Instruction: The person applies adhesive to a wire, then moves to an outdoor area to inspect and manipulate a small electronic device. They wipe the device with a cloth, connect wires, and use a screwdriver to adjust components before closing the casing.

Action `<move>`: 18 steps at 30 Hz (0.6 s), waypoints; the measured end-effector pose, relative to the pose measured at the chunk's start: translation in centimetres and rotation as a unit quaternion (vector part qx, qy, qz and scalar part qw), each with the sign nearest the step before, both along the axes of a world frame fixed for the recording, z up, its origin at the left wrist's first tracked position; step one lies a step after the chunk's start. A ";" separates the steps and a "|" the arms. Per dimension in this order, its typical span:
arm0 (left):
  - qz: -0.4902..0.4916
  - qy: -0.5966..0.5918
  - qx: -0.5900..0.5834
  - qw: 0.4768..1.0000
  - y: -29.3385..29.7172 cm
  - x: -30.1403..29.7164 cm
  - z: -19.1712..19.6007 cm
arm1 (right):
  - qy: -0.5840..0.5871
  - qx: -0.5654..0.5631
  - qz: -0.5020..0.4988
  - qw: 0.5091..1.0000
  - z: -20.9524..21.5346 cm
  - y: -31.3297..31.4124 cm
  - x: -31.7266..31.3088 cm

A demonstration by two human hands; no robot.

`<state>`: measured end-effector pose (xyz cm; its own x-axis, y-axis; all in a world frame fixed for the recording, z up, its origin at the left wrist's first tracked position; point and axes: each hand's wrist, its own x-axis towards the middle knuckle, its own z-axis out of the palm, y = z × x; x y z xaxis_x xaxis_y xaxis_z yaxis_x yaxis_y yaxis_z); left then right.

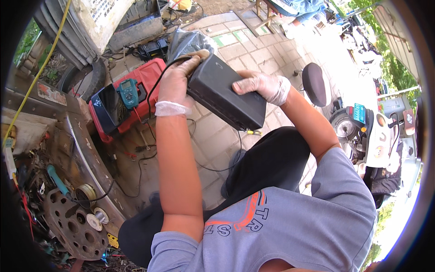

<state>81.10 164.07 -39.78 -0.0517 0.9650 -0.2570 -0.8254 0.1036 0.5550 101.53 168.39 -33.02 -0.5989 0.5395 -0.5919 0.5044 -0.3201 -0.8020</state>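
Between my two gloved hands a black rectangular battery case (pixel 222 93) is held up, tilted, above the paved floor. My left hand (pixel 176 81) grips its far left end, fingers wrapped over the edge. My right hand (pixel 263 87) clasps the right side, the thumb lying on the broad face and the other fingers hidden behind. A black cable (pixel 154 93) hangs down by my left hand. Under the case's near end shows a small yellow connector (pixel 254 133). Left of my left wrist, a teal multimeter (pixel 129 94) rests on a red plastic case (pixel 152 75).
At the lower left lie a perforated metal plate (pixel 72 235), a wire spool (pixel 95 221) and a teal-handled tool (pixel 56 179) among loose wires. A tyre (pixel 93 81) leans behind the red case. To the right are a dark padded seat (pixel 316 85) and a parked scooter (pixel 376 140).
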 end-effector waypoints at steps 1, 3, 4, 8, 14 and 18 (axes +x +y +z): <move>-0.019 -0.032 -0.026 0.999 0.4 -0.2 -0.3 | -0.003 -0.004 -0.021 1.000 -0.3 0.0 0.1; -0.023 -0.036 -0.044 0.998 1.1 -0.1 -1.0 | 0.007 -0.010 -0.042 0.999 -1.1 0.2 0.0; -0.028 -0.049 -0.050 0.997 1.4 -0.2 -1.3 | 0.012 -0.020 -0.053 0.998 -1.5 0.3 0.0; -0.023 -0.119 0.046 0.992 1.4 1.4 -1.8 | 0.058 -0.095 -0.148 0.983 -2.3 0.9 0.2; 0.093 0.006 0.040 0.995 0.6 6.7 -1.3 | 0.110 -0.211 -0.267 0.934 -2.9 2.3 -0.4; 0.067 0.037 0.013 0.997 0.6 6.9 -1.1 | 0.080 -0.190 -0.266 0.942 -2.7 2.0 -0.6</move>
<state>88.00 164.70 -40.92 -0.1990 0.9542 -0.2234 -0.7875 -0.0200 0.6160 100.97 170.42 -35.71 -0.4015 0.5556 -0.7281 0.0747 -0.7725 -0.6306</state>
